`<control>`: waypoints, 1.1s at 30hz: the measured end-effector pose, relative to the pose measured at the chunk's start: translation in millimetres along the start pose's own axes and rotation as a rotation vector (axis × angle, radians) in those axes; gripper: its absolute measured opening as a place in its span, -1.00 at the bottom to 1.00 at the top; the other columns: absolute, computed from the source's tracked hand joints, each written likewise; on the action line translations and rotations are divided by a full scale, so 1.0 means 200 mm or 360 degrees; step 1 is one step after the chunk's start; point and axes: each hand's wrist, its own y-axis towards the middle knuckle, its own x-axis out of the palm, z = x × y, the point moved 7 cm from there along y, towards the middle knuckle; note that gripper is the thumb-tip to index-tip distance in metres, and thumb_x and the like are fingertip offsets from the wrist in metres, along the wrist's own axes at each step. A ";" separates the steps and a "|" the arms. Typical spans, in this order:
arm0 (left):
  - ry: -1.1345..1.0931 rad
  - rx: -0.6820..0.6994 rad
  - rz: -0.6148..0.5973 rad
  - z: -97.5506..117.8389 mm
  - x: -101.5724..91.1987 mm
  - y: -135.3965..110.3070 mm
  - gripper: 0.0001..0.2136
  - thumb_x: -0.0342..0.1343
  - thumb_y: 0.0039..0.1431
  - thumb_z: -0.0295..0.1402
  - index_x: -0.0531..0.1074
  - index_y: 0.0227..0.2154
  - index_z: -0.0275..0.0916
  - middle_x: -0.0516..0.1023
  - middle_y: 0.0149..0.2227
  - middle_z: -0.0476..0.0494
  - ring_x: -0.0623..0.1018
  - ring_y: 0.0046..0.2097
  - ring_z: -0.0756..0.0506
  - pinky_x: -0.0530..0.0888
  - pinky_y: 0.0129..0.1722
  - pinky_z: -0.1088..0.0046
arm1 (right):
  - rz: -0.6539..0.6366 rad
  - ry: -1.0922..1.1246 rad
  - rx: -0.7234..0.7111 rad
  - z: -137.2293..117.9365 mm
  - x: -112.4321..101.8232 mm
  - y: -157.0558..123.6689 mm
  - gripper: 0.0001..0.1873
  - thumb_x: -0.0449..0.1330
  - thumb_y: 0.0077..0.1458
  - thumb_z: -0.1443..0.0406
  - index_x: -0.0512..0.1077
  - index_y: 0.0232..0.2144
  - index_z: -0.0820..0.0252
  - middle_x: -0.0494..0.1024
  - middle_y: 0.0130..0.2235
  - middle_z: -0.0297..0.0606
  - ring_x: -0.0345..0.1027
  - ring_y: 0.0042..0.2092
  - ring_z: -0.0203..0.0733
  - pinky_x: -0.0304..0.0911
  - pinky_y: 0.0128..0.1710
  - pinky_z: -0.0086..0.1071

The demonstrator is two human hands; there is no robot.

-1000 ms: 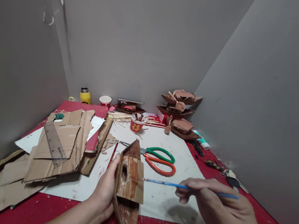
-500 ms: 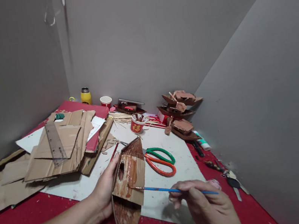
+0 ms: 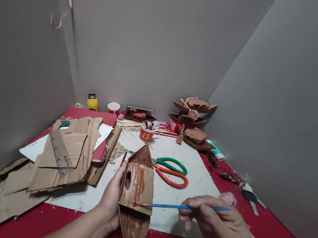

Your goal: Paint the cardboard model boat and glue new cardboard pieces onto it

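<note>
Red tabletop [image 3: 28, 234], grey walls | our left hand [image 3: 113, 197] fingers clamped on cardboard boat [image 3: 135, 198] at 6 o'clock | right hand [image 3: 217, 223] fingers pinch paintbrush [image 3: 173, 206], tip on cabin roof | roof approx half brown, hull inside coated, rest bare | scissors [image 3: 170, 170] at 1 o'clock of boat.

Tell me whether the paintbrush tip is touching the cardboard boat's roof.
Touching. The head view shows the paintbrush, held in the right hand, with its bristle tip on the lower edge of the cardboard boat roof, no gap visible.
</note>
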 end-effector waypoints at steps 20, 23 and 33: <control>0.0115 0.0149 -0.0071 -0.01 0.00 0.01 -0.52 0.07 0.17 -0.04 0.45 0.03 -0.25 0.66 -0.14 -0.20 0.62 -0.08 -0.24 0.48 -0.05 0.27 | -0.0079 -0.0114 0.0043 0.01 0.04 -0.02 -0.86 0.23 0.18 0.23 0.60 -0.25 0.00 0.68 -0.35 -0.20 0.54 -0.45 -0.21 0.49 -0.42 -0.38; 0.0127 0.0113 -0.0137 -0.02 0.01 0.01 -0.49 0.07 0.16 -0.01 0.46 0.03 -0.26 0.65 -0.12 -0.22 0.60 -0.04 -0.24 0.47 -0.02 0.26 | -0.0028 -0.0151 -0.0037 -0.01 0.01 -0.01 -0.86 0.25 0.17 0.24 0.60 -0.24 0.03 0.68 -0.35 -0.19 0.54 -0.44 -0.19 0.50 -0.42 -0.36; 0.0142 0.0230 -0.0076 0.00 0.00 0.01 -0.51 0.11 0.15 -0.04 0.42 0.07 -0.21 0.64 -0.09 -0.15 0.59 -0.02 -0.20 0.43 0.05 0.30 | -0.0079 -0.0279 -0.0196 -0.07 0.01 0.00 -0.86 0.22 0.19 0.27 0.59 -0.23 0.03 0.66 -0.35 -0.22 0.53 -0.44 -0.22 0.49 -0.41 -0.38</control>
